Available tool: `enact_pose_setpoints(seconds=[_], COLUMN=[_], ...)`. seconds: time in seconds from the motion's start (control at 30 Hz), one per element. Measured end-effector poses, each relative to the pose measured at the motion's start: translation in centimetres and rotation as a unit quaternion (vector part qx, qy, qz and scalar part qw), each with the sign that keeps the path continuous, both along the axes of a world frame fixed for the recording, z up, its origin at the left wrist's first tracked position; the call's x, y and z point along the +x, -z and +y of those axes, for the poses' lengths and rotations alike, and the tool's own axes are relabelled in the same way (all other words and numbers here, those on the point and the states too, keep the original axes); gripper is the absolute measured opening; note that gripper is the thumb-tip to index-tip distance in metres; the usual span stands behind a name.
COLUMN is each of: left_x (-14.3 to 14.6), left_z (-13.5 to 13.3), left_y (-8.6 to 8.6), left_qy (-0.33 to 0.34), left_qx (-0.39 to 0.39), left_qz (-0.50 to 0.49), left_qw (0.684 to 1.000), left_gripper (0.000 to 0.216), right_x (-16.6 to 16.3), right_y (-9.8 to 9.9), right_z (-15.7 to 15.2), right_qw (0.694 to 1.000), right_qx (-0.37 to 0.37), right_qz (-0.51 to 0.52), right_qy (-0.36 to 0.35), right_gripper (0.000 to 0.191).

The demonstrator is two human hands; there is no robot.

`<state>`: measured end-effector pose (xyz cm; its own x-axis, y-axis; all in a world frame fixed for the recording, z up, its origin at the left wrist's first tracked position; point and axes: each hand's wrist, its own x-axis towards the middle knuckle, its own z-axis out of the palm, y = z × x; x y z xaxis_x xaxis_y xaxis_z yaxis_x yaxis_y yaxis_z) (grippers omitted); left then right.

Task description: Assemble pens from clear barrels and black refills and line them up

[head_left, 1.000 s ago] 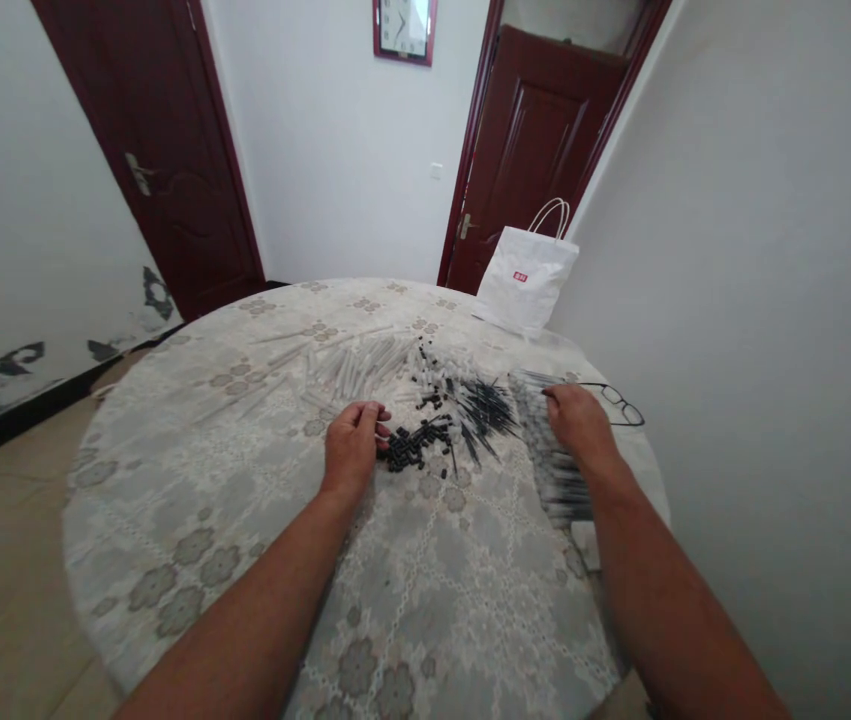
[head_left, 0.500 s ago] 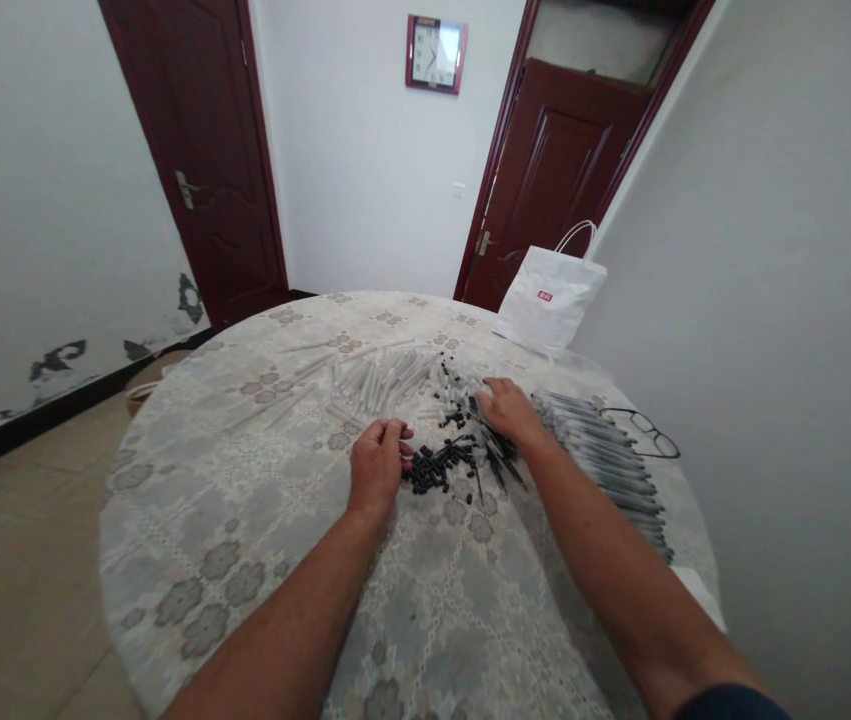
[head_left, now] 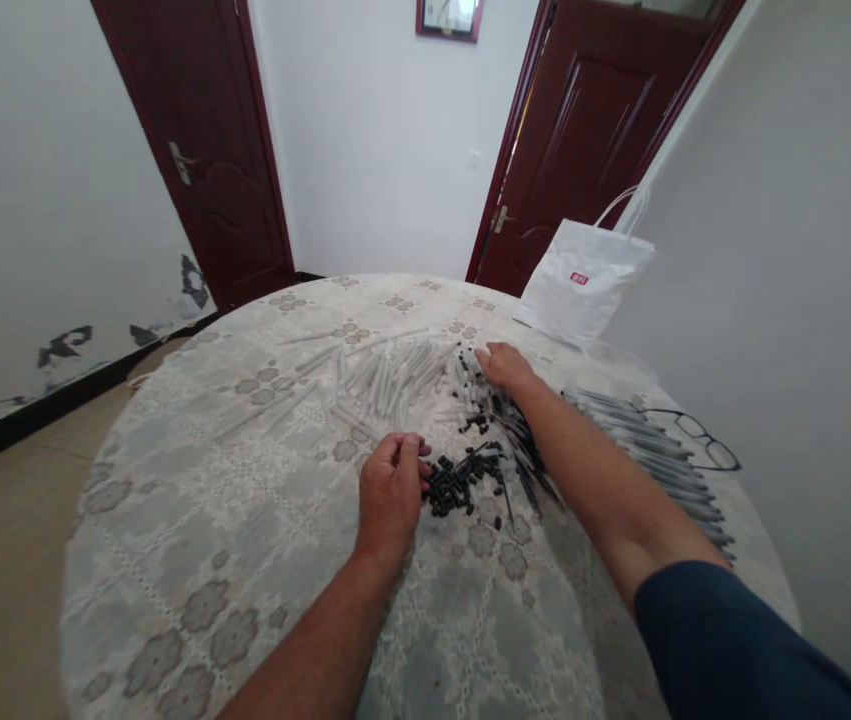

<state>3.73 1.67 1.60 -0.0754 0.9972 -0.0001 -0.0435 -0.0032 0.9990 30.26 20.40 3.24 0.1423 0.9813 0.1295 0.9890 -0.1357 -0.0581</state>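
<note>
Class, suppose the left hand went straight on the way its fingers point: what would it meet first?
The left hand would probably meet the small black pieces first; they lie right beside it, though depth leaves actual contact unclear.

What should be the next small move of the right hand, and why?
Perhaps the right hand should pinch one of the small pale pieces, because its fingers are close beside them, while the left hand is at the black pieces.
</note>
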Motion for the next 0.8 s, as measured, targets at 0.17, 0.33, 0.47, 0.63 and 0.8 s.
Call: enact_pose_setpoints(seconds=[0.17, 0.33, 0.47, 0.63, 0.8], left_x=[0.0, 0.0, -0.2, -0.7, -1.0], left_z=[0.1, 0.3, 0.1, -0.1, 0.1], left_y=[0.1, 0.3, 0.4, 0.5, 1.0], left_qy=[-0.015, -0.04, -0.063, -0.071, -0.069], left_qx=[-0.03, -0.05, -0.073, -0.108, -0.113], left_qz=[0.008, 0.073, 0.102, 0.12, 0.127], left_qw=[0.999, 0.995, 0.99, 0.984, 0.983], left_gripper=[0.034, 0.037, 0.04, 0.044, 0.047], right_x=[1.6, 2.4, 2.1, 1.8, 1.0], right_y=[1.6, 2.6, 2.6, 2.4, 2.1], right_z=[3.4, 5.3, 5.7, 5.4, 3.7], right_qw=[0.999, 0.995, 0.99, 0.988, 0.99], right_qx=[-0.048, -0.085, -0.107, -0.116, -0.109], right_qz=[0.014, 0.034, 0.047, 0.062, 0.059], right_qy=[0.011, 0.042, 0.081, 0.083, 0.061], right_gripper=[0.069, 0.081, 0.086, 0.086, 0.074])
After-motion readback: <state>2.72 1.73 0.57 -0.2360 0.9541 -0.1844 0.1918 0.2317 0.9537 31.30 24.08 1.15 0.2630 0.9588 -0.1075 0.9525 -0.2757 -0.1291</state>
